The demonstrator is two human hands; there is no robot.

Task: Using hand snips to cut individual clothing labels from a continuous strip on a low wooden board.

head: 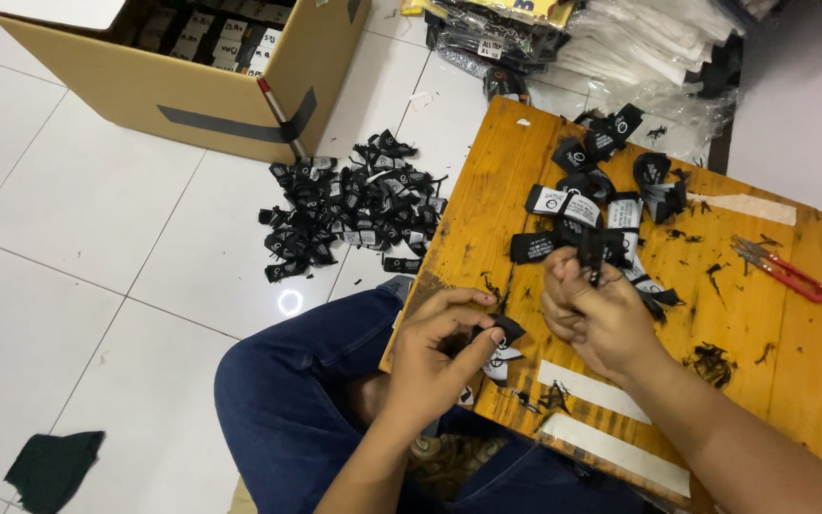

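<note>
Two black fabric labels are in hand at the near edge of the wooden table [763, 362]: the right hand [596, 314] pinches one label [590, 249] upright, its long axis pointing away toward the loose label cluster [601, 205], while the left hand [435, 357], off the table's near-left edge, closes its grip on a folded label [506, 331]. Red snips [782, 269] lie well right.

Both forearms reached forward, the left hand [435, 357] curled with thumb pressed to fingertips, the right hand [594, 309] pinched shut beside it.
</note>
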